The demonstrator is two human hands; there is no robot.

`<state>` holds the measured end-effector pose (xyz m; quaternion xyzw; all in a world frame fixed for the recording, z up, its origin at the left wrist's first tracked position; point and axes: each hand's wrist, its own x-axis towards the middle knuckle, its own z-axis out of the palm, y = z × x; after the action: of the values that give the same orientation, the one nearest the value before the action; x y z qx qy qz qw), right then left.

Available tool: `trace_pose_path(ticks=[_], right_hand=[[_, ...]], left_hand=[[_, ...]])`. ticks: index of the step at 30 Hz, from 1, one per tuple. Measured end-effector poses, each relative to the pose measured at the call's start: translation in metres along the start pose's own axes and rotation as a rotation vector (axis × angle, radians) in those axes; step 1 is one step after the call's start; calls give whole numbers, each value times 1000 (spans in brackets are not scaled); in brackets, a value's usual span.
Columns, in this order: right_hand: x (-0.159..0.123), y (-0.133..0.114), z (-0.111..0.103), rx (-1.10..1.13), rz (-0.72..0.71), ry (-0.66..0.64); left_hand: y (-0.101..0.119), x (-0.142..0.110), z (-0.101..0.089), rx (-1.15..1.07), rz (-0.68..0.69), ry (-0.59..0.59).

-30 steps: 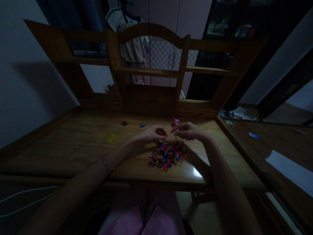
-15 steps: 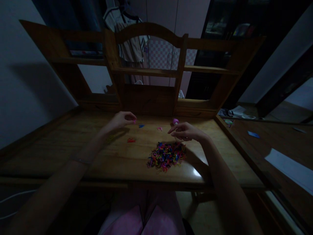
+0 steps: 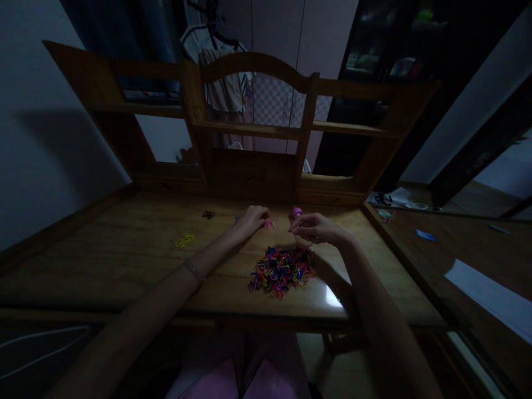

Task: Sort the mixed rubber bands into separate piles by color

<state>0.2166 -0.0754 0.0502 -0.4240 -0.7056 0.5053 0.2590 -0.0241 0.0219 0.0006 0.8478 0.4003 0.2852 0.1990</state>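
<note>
Where the desk [image 3: 133, 266] bears a mixed-colour pile [image 3: 282, 271], the right hand [image 3: 316, 228] looks slightly nearer it than the left hand [image 3: 250, 220]

The pile lies bodyward of both hands, roundish, with no clear long axis. Above its far edge, the right hand has thumb and forefinger nearly together; whether they pinch anything, I cannot tell. The left hand's fingers are bunched at the small pink pieces [image 3: 269, 224], which lie beyond the pile; whether it grips or merely touches them is unclear.

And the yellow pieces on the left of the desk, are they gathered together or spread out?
Gathered: the yellow pieces lie in one small loose cluster on the desk, apart from the mixed-colour pile.
</note>
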Motion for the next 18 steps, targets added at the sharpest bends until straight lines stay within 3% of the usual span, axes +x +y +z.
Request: trace_pose_path(ticks=[7, 12, 15, 18], right_hand=[[1, 2, 0, 32, 18, -38], [-1, 0, 2, 5, 67, -117], [-2, -1, 2, 13, 80, -139], [-2, -1, 1, 21, 80, -138]], left_hand=[[13, -16, -16, -114, -33, 29], [20, -15, -9, -232, -86, 52], [17, -14, -6, -217, -117, 42], [10, -15, -10, -79, -48, 109]])
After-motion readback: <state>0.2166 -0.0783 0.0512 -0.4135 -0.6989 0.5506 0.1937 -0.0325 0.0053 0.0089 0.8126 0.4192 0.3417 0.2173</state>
